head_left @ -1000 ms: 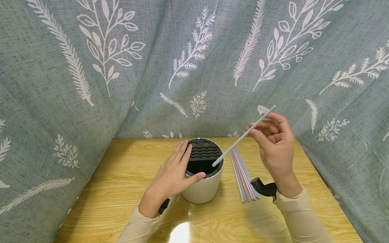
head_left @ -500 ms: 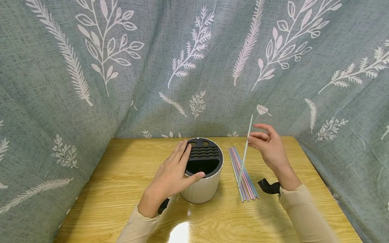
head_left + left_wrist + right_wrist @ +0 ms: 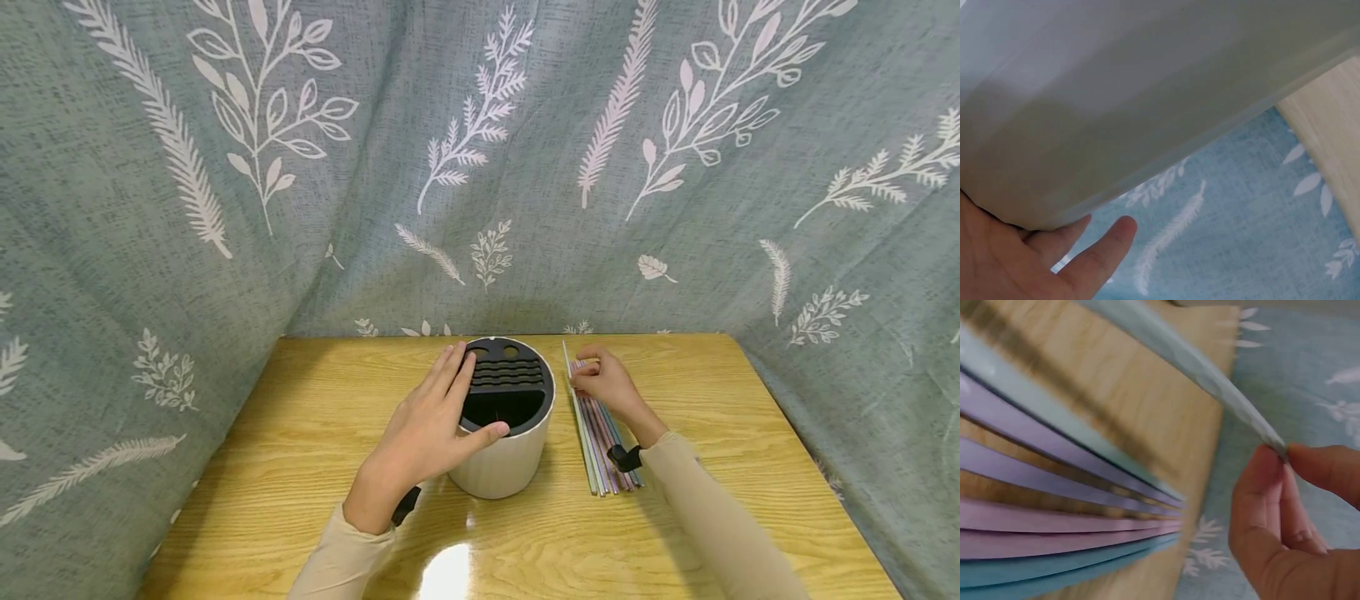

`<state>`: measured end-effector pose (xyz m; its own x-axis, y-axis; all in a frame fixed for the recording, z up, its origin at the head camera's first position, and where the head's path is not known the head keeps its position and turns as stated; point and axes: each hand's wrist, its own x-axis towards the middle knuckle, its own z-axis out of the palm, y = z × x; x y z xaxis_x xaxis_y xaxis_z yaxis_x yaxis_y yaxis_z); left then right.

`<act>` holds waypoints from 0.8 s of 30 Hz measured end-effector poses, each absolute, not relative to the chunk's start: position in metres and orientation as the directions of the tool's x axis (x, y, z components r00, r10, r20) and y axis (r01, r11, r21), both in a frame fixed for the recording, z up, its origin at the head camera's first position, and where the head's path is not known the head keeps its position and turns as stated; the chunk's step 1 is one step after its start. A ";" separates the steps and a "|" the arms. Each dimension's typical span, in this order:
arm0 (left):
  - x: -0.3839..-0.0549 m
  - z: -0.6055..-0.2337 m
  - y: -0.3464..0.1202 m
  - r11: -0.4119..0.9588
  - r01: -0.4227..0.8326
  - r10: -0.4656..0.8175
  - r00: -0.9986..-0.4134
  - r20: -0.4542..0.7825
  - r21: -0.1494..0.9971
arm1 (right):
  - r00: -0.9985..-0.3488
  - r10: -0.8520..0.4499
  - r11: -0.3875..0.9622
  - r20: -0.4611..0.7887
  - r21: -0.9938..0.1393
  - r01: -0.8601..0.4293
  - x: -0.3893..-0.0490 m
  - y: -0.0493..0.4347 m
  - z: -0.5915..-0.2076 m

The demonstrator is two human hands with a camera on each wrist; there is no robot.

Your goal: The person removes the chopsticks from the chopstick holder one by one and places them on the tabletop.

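My left hand point(image 3: 431, 429) rests on the rim and left side of a white round pen holder point(image 3: 498, 467), fingers straight and thumb across its near edge. In the left wrist view, two extended fingertips point(image 3: 1113, 244) show beyond the holder's wall point(image 3: 1116, 112). To the right of the holder, my right hand point(image 3: 603, 385) pinches one end of a long thin pale green stick point(image 3: 1210, 378) between thumb and finger. It slants just above a row of similar pastel sticks point(image 3: 1054, 525) lying on the table. Whether they are straws or pencils, I cannot tell.
The holder's black top point(image 3: 508, 379) has round holes, several wavy slots and one large half-round opening. A wood-grain table point(image 3: 315, 450) meets a blue-green leaf-patterned cloth point(image 3: 390, 167) along its back and sides.
My right hand has moved from beside the holder's opening down to the row of sticks, bringing the pale green stick with it. The left hand keeps its place on the holder.
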<state>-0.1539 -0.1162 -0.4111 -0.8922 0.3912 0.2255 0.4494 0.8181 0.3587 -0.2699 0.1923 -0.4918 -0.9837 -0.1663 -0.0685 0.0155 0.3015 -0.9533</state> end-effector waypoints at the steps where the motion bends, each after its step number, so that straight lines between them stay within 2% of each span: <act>1: -0.154 -0.411 -0.116 0.818 0.449 0.391 -0.893 0.225 0.359 | -0.984 -0.163 0.328 -0.073 -0.945 0.016 -0.272 0.191 -0.495; 11: -0.154 -0.412 -0.117 0.824 0.437 0.384 -0.899 0.212 0.360 | -0.992 -0.123 0.651 -0.040 -0.757 -0.051 -0.283 0.187 -0.514; 19: -0.153 -0.412 -0.117 0.824 0.436 0.382 -0.899 0.215 0.362 | -0.994 -0.102 0.729 -0.037 -0.683 -0.049 -0.282 0.185 -0.515; 24: -0.154 -0.412 -0.117 0.823 0.440 0.384 -0.897 0.220 0.359 | -0.993 -0.103 0.722 -0.057 -0.691 -0.035 -0.280 0.183 -0.513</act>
<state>-0.1539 -0.1169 -0.4125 -0.8970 0.3837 0.2197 0.4400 0.8229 0.3595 -0.2797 0.1833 -0.5126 -0.9931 -0.1030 -0.0568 -0.0354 0.7223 -0.6907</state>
